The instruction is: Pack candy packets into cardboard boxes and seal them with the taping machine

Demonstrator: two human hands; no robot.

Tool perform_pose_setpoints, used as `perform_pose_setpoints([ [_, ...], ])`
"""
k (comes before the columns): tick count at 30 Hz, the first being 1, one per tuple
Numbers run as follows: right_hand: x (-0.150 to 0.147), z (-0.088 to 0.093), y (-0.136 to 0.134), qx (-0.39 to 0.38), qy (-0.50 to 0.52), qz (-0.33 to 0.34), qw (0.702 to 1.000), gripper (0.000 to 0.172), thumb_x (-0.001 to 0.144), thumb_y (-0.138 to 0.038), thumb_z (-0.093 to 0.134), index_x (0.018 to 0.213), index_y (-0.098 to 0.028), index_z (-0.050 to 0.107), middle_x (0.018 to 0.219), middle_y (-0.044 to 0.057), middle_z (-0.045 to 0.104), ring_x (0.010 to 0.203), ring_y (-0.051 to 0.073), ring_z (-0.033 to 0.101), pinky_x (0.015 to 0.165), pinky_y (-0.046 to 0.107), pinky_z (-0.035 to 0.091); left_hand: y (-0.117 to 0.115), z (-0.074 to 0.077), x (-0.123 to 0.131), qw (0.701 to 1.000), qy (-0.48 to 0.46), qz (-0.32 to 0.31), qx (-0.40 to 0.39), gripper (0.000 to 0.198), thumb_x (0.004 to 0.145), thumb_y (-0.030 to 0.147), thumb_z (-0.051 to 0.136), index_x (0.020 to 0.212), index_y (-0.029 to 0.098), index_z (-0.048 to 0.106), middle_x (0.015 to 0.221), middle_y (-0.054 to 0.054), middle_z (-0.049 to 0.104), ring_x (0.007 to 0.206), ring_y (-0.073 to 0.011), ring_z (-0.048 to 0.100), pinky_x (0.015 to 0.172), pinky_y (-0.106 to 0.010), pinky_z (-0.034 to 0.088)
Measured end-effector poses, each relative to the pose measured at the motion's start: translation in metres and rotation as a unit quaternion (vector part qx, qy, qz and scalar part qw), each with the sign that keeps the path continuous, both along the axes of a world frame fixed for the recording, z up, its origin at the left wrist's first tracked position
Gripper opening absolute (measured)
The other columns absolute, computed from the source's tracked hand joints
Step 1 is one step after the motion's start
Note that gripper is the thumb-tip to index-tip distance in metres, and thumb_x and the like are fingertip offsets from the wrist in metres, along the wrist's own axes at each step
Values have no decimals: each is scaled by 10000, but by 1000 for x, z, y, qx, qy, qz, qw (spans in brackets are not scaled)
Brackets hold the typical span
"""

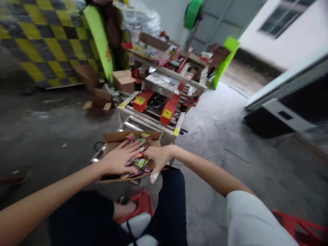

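Note:
An open cardboard box (112,137) sits on a roller conveyor (133,123) in front of my knees. Small, colourful wrapped packets (139,162) in green, pink and purple fill much of it. My left hand (124,155) lies flat over the packets on the left side, fingers spread. At the right side of the box is my right hand (157,157), its thumb, with a white wrap or patch at the tip, reaching over the near edge. The other right fingers point down into the box and are partly hidden, so whether they grip a packet cannot be seen.
Beyond the box stands a carton-sealing machine (164,85) with orange-red guides and more cartons on top. An opened carton (99,99) lies on the floor to its left. A red stool (145,203) is below me, and a red plastic frame (299,225) stands at lower right.

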State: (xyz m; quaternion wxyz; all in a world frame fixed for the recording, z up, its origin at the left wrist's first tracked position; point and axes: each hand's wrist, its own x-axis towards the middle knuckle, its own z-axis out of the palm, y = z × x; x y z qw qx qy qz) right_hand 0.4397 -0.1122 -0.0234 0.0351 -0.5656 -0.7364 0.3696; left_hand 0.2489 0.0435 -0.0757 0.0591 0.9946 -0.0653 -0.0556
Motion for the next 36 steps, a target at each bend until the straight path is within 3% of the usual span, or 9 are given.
perform_pose_setpoints([
  [2, -3, 0, 0, 11, -38, -15, 999, 771, 486, -657, 939, 970, -105, 705, 990, 136, 730, 915, 287, 686, 799, 333, 544, 12, -9, 0, 1000, -16, 7, -13, 855, 876, 706, 571, 1605, 290, 406, 1677, -99, 351, 1559, -311, 345, 1283, -484, 161],
  [5, 0, -1, 5, -20, -46, -34, 998, 655, 619, -643, 895, 940, -112, 682, 937, 102, 722, 849, 244, 676, 685, 282, 512, 27, -20, 10, 995, -57, 36, -67, 581, 1004, 539, 385, 1540, 353, 510, 1604, -27, 488, 1467, -299, 484, 1214, -472, 307],
  [9, 10, -3, 9, -52, 26, -61, 996, 577, 653, -621, 889, 899, -152, 658, 932, 35, 719, 896, 218, 680, 699, 249, 501, 13, -12, 23, 990, -108, 66, -62, 479, 1029, 447, 332, 1232, 319, 746, 1294, -44, 748, 1216, -303, 656, 1061, -484, 428],
  [14, 12, -9, 10, -16, 47, -64, 997, 465, 693, -536, 901, 839, -165, 662, 946, 22, 744, 949, 217, 691, 759, 242, 503, -16, -6, 34, 984, -170, -2, 54, 331, 975, 389, 458, 1029, 234, 745, 1026, -124, 753, 984, -330, 654, 914, -502, 456],
  [18, 8, -8, 11, -9, -25, -114, 993, 366, 806, -490, 831, 931, -161, 731, 981, 52, 769, 893, 206, 698, 710, 246, 479, -9, -16, 42, 986, -157, -3, 49, 299, 959, 245, 414, 965, 210, 711, 956, -129, 730, 950, -316, 645, 868, -458, 458],
  [24, 1, -13, 6, 31, -85, -179, 980, 258, 865, -429, 773, 977, -197, 789, 956, 31, 782, 858, 179, 680, 710, 242, 422, 8, -2, 60, 983, -44, -4, -177, 250, 871, 405, 524, 919, 198, 656, 995, -87, 741, 964, -254, 650, 915, -366, 487],
  [30, 1, -32, 5, 58, -80, -212, 972, 171, 838, -328, 786, 893, -167, 800, 859, 60, 762, 787, 193, 646, 686, 269, 394, 25, 47, 76, 936, 178, -20, -304, 525, 730, 272, 650, 1249, 193, 671, 1234, -70, 754, 1095, -241, 693, 940, -322, 539],
  [33, 0, -36, 4, 79, -67, -230, 968, 127, 825, -307, 795, 849, -183, 798, 816, 35, 751, 765, 178, 639, 697, 259, 416, -2, 66, 53, 952, 95, 16, -292, 500, 828, 193, 529, 1313, 191, 652, 1283, -77, 744, 1163, -232, 693, 995, -352, 542],
  [36, -5, -40, -2, 113, -52, -273, 954, 99, 806, -275, 817, 817, -182, 784, 777, 15, 735, 731, 155, 630, 700, 246, 430, -46, 50, 10, 983, -116, 86, -114, 475, 939, 304, 520, 1365, 121, 622, 1503, -191, 584, 1412, -328, 535, 1196, -503, 398],
])
